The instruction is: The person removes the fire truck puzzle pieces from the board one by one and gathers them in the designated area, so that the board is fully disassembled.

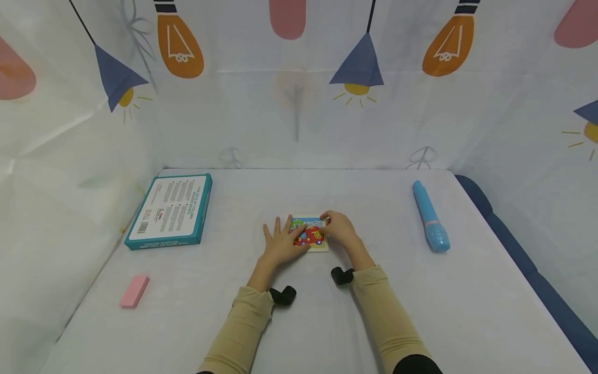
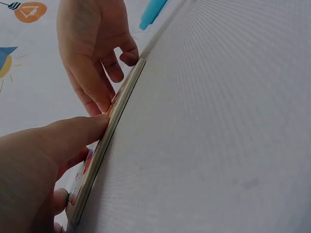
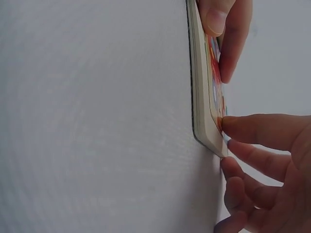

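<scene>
Pic board, red vehicle on it, is lying flat on white surface, approx. mid, betw. both hands. L hand is spreading over its L side, fingers mostly straight, thumb pressing on face nr front edge; gripping nothing, prob. steadying. R hand is working at R side: fingers part-curled, thumb touching face, fingertips sitting at edge; can't tell if it's pinching a loose bit or only touching. For doing this well: L hand should be pressing light & flat, fingers clear of whatever R hand is working at; R hand should be using thumb + forefinger tips only, moving straight, not twisting. Main risk, my guess: board sliding if R hand is pushing sideways harder than L is holding.
</scene>
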{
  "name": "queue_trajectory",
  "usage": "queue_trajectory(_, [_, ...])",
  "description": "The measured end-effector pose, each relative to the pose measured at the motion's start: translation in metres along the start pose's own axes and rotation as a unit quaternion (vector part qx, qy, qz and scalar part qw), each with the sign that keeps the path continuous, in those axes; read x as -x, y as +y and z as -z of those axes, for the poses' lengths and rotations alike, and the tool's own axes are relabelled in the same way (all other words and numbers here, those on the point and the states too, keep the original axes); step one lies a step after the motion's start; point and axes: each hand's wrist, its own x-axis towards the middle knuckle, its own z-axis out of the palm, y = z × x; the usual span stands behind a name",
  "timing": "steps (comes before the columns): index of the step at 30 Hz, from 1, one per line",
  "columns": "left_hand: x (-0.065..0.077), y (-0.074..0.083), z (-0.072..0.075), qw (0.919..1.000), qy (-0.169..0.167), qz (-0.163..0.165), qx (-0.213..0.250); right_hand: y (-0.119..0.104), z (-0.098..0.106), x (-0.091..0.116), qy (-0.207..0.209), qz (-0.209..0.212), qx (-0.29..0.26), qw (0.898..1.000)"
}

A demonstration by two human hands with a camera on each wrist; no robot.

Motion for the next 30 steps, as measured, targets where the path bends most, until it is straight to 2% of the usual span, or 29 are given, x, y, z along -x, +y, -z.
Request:
queue_trajectory(6, [-0.0011, -0.0006, 0.0008, 1.0, 0.003, -0.003, 0.003, -0.0019, 0.0006, 0.0001, 0.001, 0.009, 0.013, 1.0])
queue_trajectory(13, [0.0011, 0.0035, 0.0017, 0.9999, 0.004, 0.003, -0.011, -0.0022, -0.0014, -0.0018, 0.004, 0.0, -0.014, 1.0])
queue_trajectory(20, [0.002, 0.0055, 0.0017, 0.9999, 0.0, 0.007, -0.012, -0.0017, -0.0015, -0.0047, -0.002, 0.005, -0.009, 1.0])
queue_trajectory(30, [0.0014, 0.0047, 0.0024, 0.9999, -0.006, 0.008, -0.007, 0.0003, -0.0024, -0.0026, 0.019, 0.03, -0.072, 0.997])
